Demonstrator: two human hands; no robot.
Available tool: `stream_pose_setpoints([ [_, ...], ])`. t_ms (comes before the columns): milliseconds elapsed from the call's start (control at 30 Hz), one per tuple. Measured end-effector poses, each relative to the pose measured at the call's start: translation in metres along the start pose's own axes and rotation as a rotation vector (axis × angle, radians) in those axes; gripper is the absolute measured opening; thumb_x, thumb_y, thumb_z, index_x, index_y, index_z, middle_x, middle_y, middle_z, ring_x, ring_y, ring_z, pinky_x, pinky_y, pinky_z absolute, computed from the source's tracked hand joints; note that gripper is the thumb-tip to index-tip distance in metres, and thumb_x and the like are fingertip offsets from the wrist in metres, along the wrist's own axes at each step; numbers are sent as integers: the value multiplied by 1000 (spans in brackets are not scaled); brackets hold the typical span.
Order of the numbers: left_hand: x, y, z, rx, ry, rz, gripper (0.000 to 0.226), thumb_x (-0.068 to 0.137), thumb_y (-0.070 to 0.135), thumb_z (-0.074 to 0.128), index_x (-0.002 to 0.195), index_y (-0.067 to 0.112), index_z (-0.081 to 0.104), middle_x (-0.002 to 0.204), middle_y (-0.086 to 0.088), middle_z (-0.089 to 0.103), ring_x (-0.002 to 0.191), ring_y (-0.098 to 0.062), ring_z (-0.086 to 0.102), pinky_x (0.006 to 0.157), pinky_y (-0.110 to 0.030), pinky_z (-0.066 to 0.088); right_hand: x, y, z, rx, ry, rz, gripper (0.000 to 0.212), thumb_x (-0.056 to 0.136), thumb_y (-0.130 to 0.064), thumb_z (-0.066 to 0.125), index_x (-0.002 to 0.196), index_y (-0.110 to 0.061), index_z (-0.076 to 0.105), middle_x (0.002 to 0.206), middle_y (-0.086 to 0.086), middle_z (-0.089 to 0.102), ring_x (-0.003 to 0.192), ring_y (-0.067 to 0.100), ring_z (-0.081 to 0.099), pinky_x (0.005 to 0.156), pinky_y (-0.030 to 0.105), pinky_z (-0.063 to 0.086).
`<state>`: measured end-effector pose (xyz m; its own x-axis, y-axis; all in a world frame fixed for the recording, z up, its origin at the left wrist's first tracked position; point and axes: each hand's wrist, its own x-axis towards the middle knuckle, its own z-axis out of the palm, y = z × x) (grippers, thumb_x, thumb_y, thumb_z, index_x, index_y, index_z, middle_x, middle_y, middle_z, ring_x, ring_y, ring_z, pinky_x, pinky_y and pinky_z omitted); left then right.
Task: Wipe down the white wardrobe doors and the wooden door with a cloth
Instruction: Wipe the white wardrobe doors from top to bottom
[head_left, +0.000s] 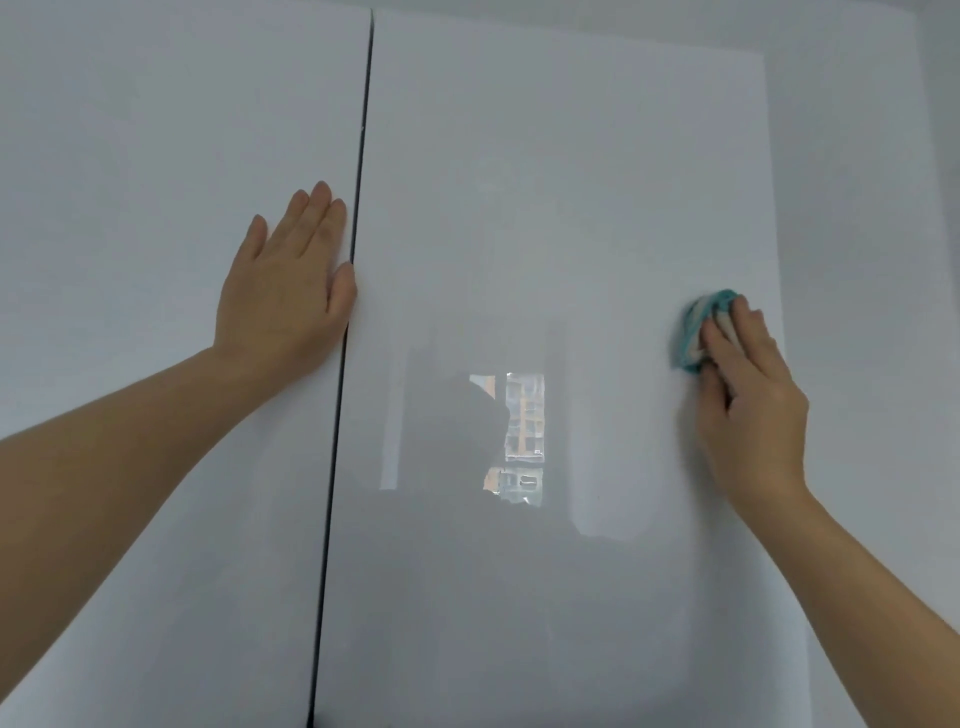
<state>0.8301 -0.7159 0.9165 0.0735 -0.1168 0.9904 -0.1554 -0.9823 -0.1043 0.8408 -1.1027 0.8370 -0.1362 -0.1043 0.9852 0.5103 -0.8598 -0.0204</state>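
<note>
The left grip lies flat, fingers straight, on the left wardrobe door, thumb at the gap. The right grip curls over a bunched teal cloth, pressing it against the right wardrobe door near its right edge

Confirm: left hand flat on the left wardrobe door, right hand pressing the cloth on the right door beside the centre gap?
No. The head view shows the right hand pressing the cloth near the outer edge of the right door, not beside the gap. The rest holds.
</note>
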Motion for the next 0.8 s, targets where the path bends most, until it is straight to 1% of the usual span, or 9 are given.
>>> stream_pose_setpoints([
  [133,-10,3,1,-20,11,-31,63,96,34,18,154,8,16,163,-8,10,150,-20,7,122,-43,6,-3,14,-6,-32,34,119,42,96,2,48,137,-8,53,153,6,35,143,25,31,116,47,29],
  [267,-38,5,6,-31,19,-38,62,97,30,21,154,6,15,163,-11,8,151,-23,6,121,-46,6,-11,17,-13,-28,30,212,44,98,0,45,141,-11,49,155,2,31,146,21,25,119,40,25],
  [367,-56,4,7,-26,8,-27,62,97,30,20,154,6,15,163,-11,8,151,-24,6,121,-47,5,-21,16,-19,-27,39,306,45,99,-1,45,142,-13,46,156,-1,29,147,17,21,119,28,20],
  [500,-71,4,9,-21,7,3,61,97,29,19,154,7,17,163,-9,11,151,-22,7,121,-47,3,-43,7,-21,-9,77,425,44,100,-4,46,142,-16,48,157,-5,28,146,10,21,112,9,15],
  [567,-73,5,11,-17,20,5,60,97,28,20,154,7,18,163,-8,13,150,-22,8,121,-47,3,-52,-3,-17,1,89,444,43,100,-6,46,141,-17,49,157,-7,28,145,9,22,110,5,15],
  [633,-72,6,12,-16,25,10,60,98,28,21,154,7,19,162,-8,14,150,-22,8,122,-47,3,-58,-16,-11,1,86,443,43,100,-6,46,141,-18,50,156,-8,29,145,8,23,110,7,17],
  [733,-72,5,12,-17,25,14,60,98,28,21,154,7,18,162,-8,13,150,-22,8,122,-47,3,-63,-39,0,14,61,412,45,99,-4,46,141,-18,49,155,-10,28,145,7,22,109,3,13],
  [800,-72,5,12,-11,25,11,60,98,27,21,154,7,17,163,-8,12,151,-21,7,122,-47,3,-66,-58,9,37,38,369,45,98,-2,47,141,-17,49,153,-13,27,145,8,22,112,5,13],
])
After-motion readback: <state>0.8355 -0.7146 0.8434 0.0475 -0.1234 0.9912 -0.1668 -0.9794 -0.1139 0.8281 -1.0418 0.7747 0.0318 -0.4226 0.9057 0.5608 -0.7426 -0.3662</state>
